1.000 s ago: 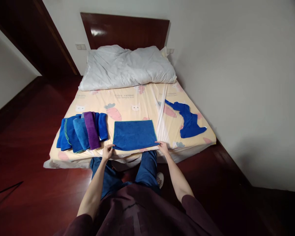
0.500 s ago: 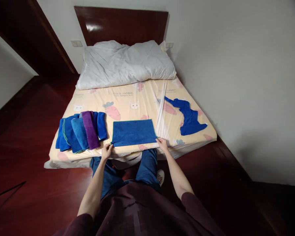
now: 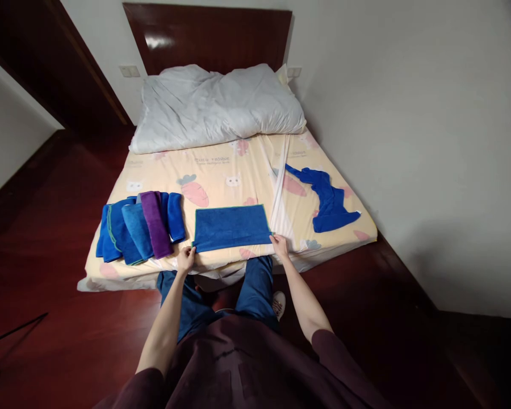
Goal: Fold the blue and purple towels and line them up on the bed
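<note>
A dark blue towel (image 3: 232, 227) with green edging lies flat as a wide rectangle near the bed's front edge. My left hand (image 3: 186, 259) pinches its near left corner. At the near right corner, the fingers of my right hand (image 3: 279, 245) are closed on the same towel. To the left sits a pile of folded towels (image 3: 130, 233), mostly blue, with a folded purple towel (image 3: 156, 224) on top. A crumpled bright blue towel (image 3: 330, 201) lies to the right, apart from my hands.
The bed (image 3: 221, 176) has a yellow sheet printed with carrots and rabbits. A bunched white quilt (image 3: 219, 108) lies by the dark wooden headboard (image 3: 213, 37). A wall (image 3: 430, 159) runs along the right side. A thin black rod (image 3: 17, 329) shows at the lower left.
Both hands keep hold of the towel's near corners, which have shifted very slightly. The view has tilted a little; the piled and crumpled towels stay put.
</note>
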A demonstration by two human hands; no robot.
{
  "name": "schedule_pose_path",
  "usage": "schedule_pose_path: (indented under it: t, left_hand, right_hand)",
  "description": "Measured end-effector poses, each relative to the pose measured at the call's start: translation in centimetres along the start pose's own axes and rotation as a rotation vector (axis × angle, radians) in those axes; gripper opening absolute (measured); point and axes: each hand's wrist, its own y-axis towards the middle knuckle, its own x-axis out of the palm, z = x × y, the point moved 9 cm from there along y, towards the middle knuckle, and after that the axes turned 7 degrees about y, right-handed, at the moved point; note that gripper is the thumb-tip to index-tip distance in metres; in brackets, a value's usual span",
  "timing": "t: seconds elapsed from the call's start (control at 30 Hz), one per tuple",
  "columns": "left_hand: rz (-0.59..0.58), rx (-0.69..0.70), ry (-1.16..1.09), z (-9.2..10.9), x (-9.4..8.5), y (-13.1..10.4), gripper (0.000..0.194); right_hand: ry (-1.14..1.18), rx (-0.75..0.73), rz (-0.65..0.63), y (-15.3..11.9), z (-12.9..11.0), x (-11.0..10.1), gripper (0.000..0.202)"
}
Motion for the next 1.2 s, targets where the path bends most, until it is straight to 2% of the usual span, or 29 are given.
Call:
schedule_pose_path:
  t: [0.2,0.3,0.4,0.47,0.5,0.57,0.63,0.7,0.77,0.87,1.0,1.1,1.2]
  left_hand:
    - [-0.014,0.013,0.029,0.6,0.1,0.1,0.035]
    - [0.067,0.049,0.062,1.8,-0.8,-0.6,0.040]
    - [0.217,0.182,0.206,4.2,-2.3,-3.0,0.050]
    - [0.193,0.326,0.306,6.1,-1.6,-5.0,0.050]
    - [0.146,0.403,0.341,7.0,-0.8,-6.0,0.049]
    - [0.053,0.535,0.388,8.6,0.9,-7.7,0.049]
    - [0.014,0.603,0.420,9.6,2.4,-8.5,0.051]
    - [0.009,0.620,0.440,10.1,3.4,-8.2,0.053]
    - [0.012,0.600,0.456,9.9,4.0,-7.3,0.055]
    - [0.012,0.542,0.484,8.4,4.2,-5.6,0.054]
    - [0.026,0.518,0.503,6.7,4.2,-4.9,0.054]
    - [0.042,0.495,0.521,6.4,4.3,-4.7,0.054]
    - [0.005,0.503,0.535,6.8,4.6,-3.9,0.055]
  right_hand:
    - [-0.111,0.051,0.029,-0.3,-0.6,0.0,0.032]
    - [-0.161,0.077,0.057,-0.5,-1.7,-0.2,0.030]
    - [-0.253,-0.028,0.156,-1.7,-4.9,-1.1,0.039]
    - [-0.300,-0.200,0.169,-3.3,-8.1,-0.9,0.045]
    - [-0.316,-0.291,0.131,-4.3,-9.7,-0.3,0.045]
    - [-0.369,-0.445,-0.030,-6.6,-12.0,2.0,0.045]
    - [-0.459,-0.552,-0.218,-8.7,-13.0,4.8,0.046]
    - [-0.557,-0.598,-0.344,-9.9,-12.5,6.8,0.048]
    - [-0.640,-0.574,-0.375,-9.8,-11.2,7.5,0.049]
    - [-0.726,-0.514,-0.345,-8.7,-9.2,6.9,0.050]
    - [-0.808,-0.509,-0.316,-7.9,-8.2,6.0,0.052]
    - [-0.863,-0.483,-0.302,-7.6,-8.0,6.1,0.053]
    - [-0.876,-0.447,-0.306,-6.8,-8.1,6.5,0.054]
